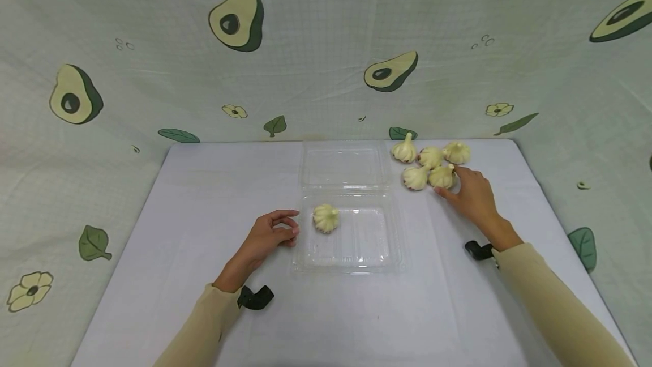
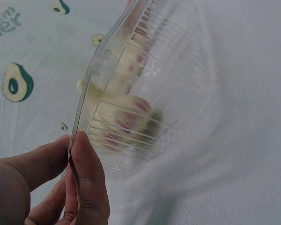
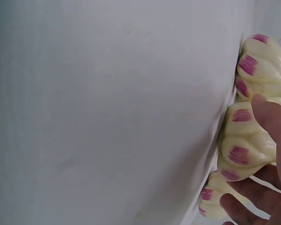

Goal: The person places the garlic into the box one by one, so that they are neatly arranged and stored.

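Note:
A clear plastic clamshell box (image 1: 361, 237) lies with its lid folded back, one garlic bulb (image 1: 325, 218) in the left part of its base. At the box's left side, my left hand (image 1: 270, 233) pinches the rim between thumb and fingers, as the left wrist view shows with the ridged wall (image 2: 131, 122) beyond. Far to the right, my right hand (image 1: 474, 197) holds a pale garlic bulb (image 3: 243, 140) with purple patches, thumb on one side and fingers on the other. It sits at the front right of a cluster of several bulbs (image 1: 415, 178).
The box's see-through lid (image 1: 346, 164) reaches to the back edge of the white table (image 1: 229, 180). Behind it hangs a cloth backdrop (image 1: 316, 33) printed with avocados. A black wrist camera (image 1: 256, 298) sits on the left wrist, another (image 1: 479, 250) on the right.

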The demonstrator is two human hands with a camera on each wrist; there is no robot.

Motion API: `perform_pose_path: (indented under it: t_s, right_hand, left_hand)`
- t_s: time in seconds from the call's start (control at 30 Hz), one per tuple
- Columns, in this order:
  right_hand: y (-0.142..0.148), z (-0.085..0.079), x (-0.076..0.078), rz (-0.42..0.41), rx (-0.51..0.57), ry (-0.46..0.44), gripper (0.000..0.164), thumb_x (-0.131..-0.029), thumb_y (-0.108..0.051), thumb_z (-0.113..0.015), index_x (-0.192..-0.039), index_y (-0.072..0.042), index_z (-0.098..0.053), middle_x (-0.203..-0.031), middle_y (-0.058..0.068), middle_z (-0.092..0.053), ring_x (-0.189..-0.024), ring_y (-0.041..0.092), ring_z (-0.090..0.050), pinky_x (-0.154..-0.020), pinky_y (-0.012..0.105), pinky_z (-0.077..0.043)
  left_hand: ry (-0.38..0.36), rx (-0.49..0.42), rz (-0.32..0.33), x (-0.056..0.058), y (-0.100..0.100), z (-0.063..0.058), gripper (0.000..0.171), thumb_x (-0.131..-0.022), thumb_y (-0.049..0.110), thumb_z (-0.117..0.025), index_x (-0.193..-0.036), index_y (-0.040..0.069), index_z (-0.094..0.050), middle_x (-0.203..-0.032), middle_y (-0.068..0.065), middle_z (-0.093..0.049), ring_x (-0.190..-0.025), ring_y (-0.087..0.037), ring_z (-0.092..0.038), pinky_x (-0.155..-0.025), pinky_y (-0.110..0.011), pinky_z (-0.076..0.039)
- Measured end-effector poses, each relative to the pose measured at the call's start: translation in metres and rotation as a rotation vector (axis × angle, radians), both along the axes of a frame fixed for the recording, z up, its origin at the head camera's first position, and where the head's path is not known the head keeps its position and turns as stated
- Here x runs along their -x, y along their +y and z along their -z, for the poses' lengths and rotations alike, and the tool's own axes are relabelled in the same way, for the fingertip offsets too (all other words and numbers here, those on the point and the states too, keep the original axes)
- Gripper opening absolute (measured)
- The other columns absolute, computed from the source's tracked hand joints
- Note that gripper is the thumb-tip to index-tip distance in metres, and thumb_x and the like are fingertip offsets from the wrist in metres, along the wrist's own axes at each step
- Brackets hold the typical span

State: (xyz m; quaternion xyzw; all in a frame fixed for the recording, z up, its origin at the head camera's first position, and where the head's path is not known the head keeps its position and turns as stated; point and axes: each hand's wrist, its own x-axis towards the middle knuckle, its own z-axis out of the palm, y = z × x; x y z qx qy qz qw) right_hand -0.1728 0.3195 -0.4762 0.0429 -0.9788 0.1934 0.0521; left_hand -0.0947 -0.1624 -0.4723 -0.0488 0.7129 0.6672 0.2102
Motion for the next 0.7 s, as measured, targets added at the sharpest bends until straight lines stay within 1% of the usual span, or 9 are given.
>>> perform_pose_path:
  t_s: [0.17,0.3,0.53,0.7]
  right_hand:
    - [0.001,0.002,0.002,0.001,-0.006,0.023,0.069,-0.092,-0.024,-0.084,-0.133,0.021,-0.054,-0.124,0.044,-0.060,-0.111,0.062,-0.055,-0.096,0.074,-0.043]
    - [0.001,0.002,0.002,0.014,-0.003,0.021,0.065,-0.093,-0.025,-0.083,-0.129,0.022,-0.055,-0.119,0.044,-0.061,-0.108,0.062,-0.056,-0.093,0.074,-0.043]
    - [0.002,-0.002,-0.002,0.030,0.000,0.002,0.067,-0.093,-0.027,-0.082,-0.131,0.022,-0.054,-0.124,0.044,-0.059,-0.113,0.062,-0.054,-0.096,0.073,-0.042]
    - [0.004,-0.009,-0.011,0.027,0.015,0.034,0.065,-0.092,-0.024,-0.084,-0.130,0.021,-0.056,-0.124,0.044,-0.060,-0.113,0.062,-0.053,-0.097,0.074,-0.042]
  left_hand:
    - [0.005,-0.003,0.004,0.000,0.000,0.000,0.049,-0.099,-0.004,-0.071,-0.145,-0.009,-0.056,-0.107,-0.010,-0.065,-0.073,-0.012,-0.069,-0.072,-0.026,-0.062]
    - [0.009,-0.005,0.008,0.000,0.000,0.001,0.049,-0.099,-0.003,-0.071,-0.145,-0.009,-0.056,-0.107,-0.010,-0.065,-0.073,-0.012,-0.069,-0.072,-0.026,-0.062]
    - [0.004,0.000,0.004,0.000,-0.001,0.002,0.049,-0.099,-0.004,-0.071,-0.145,-0.008,-0.056,-0.106,-0.009,-0.065,-0.073,-0.012,-0.069,-0.072,-0.026,-0.062]
    - [0.005,0.007,0.006,0.001,0.000,0.002,0.049,-0.099,-0.003,-0.071,-0.145,-0.008,-0.056,-0.107,-0.010,-0.065,-0.073,-0.012,-0.069,-0.072,-0.026,-0.062]
